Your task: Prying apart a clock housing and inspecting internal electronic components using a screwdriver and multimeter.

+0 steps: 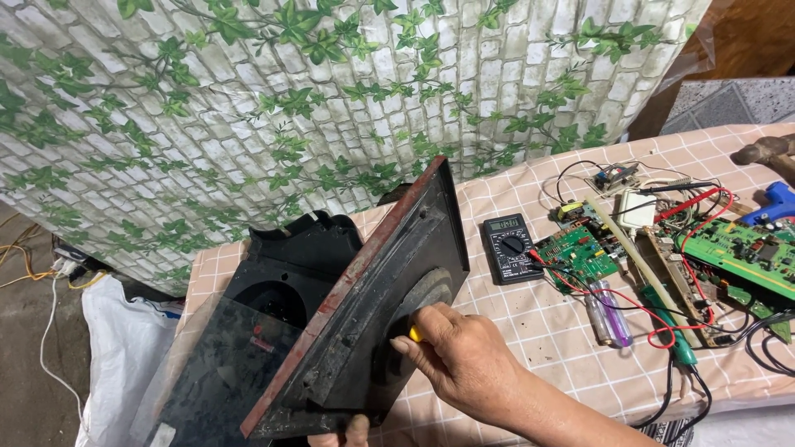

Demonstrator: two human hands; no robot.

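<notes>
**Two hands on the tilted panel**

Your right hand (pixel 464 356) is closed round a yellow-handled tool (pixel 415 334), pressed to the underside of the black, red-edged square panel (pixel 373 290). Your left hand (pixel 348 432) grips the panel's bottom edge; only fingertips show. The panel stands tilted over a black plastic housing (pixel 286 273) on the checked tablecloth (pixel 538 331), near a black multimeter (pixel 511 247).

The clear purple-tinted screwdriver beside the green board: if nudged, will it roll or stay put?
The screwdriver has a round handle, so it would probably roll sideways. Red wires lie across it and may check that. It looks light and stiff.
</notes>
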